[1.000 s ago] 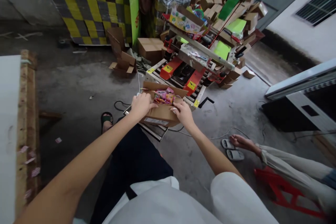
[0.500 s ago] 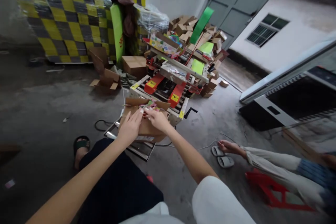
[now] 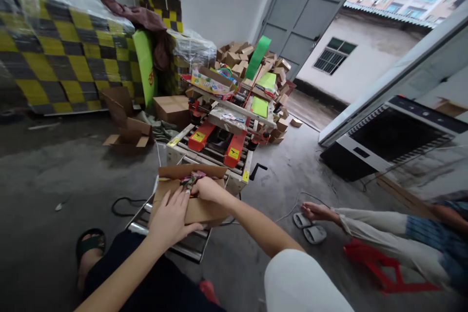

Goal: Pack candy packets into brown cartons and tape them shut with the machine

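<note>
A brown cardboard box [image 3: 204, 212] with raised flaps sits on a short roller stand in front of me. Colourful small packets [image 3: 192, 180] show through its top, too blurred to name exactly. My left hand [image 3: 171, 217] lies flat over the box's near left part, fingers stretched and thumb apart. Beside it, my right hand [image 3: 210, 190] reaches in at the top with bent fingers closed among the packets. Its fingertips are partly hidden, so what they hold cannot be made out.
Beyond the box stands a roller carton-sealing machine [image 3: 219, 141] with a black crank handle [image 3: 258, 171]. Small cartons [image 3: 237, 53] are heaped behind it. At right, a person's legs [image 3: 380, 224] stretch beside a red stool [image 3: 387, 268]. A cable [image 3: 126, 200] lies on the floor.
The view has shifted, so the box appears lower and further left. My left hand has spread over the box's near side. My right hand's fingers have gone deeper among the packets.
</note>
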The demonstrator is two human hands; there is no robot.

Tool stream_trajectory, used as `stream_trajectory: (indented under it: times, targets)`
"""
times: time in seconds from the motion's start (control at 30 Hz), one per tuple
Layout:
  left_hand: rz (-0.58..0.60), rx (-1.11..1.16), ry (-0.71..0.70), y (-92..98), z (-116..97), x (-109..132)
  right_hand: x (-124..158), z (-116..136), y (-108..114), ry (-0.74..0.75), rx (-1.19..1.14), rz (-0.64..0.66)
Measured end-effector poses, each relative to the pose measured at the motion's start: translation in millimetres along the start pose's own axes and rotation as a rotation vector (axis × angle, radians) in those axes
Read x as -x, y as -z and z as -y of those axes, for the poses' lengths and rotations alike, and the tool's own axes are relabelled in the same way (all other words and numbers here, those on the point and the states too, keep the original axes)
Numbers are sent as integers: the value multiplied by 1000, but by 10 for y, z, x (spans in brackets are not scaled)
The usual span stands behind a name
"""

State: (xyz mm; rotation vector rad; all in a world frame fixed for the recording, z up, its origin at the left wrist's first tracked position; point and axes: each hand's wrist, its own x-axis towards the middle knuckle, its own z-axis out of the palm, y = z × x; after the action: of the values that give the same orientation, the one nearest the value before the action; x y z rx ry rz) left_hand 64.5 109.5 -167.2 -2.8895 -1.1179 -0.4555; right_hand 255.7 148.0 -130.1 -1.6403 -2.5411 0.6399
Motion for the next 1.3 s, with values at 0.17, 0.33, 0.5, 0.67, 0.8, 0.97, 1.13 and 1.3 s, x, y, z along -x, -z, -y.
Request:
stream_trajectory:
  times: [0.17,0.33,0.5,0.67,0.8,0.97,1.13,1.3]
  targets:
    - [60,-42,9,49,-8,-45,146,63,11,32,17,-46]
    - [20,-15,23,29,5,-48,355,262,73,72,135,-153]
    - [33,12,25,30,37,-83,228,335,453,-34,78,-449]
    - [104,-10,57,203,-90,-88,124,231,530,-53,-22,-471]
    - [114,5,57,252,-131,-92,265,146,125,49,14,-460]
    - [93,6,58,214,-136,-67,422,120,-151,44,20,-228]
    - [71,21,67,212,-149,-47,440,162,36,15,-24,-314]
    - [77,28,63,244,-166,-40,269,147,272,-68,-82,-753]
